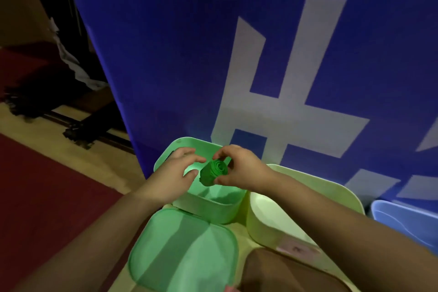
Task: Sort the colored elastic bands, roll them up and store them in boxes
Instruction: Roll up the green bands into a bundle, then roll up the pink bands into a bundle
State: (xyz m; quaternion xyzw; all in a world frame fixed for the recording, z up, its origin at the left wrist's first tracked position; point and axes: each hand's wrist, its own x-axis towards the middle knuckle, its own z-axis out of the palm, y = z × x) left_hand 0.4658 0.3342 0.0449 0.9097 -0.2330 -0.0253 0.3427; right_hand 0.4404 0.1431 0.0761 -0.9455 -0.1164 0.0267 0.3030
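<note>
A rolled-up green elastic band (213, 172) hangs just above the open green box (208, 207), its spiral end facing up. My right hand (241, 168) pinches the roll between thumb and fingers. My left hand (175, 173) hovers over the box's left rim with fingers spread, close to the roll but holding nothing. The box's inside below the roll is partly hidden by my hands.
The green lid (182, 253) lies flat in front of the green box. A pale yellow box (267, 218) stands open to the right, a blue box (407, 218) further right. A blue banner (213, 54) rises right behind. Red carpet (47, 197) covers the floor at left.
</note>
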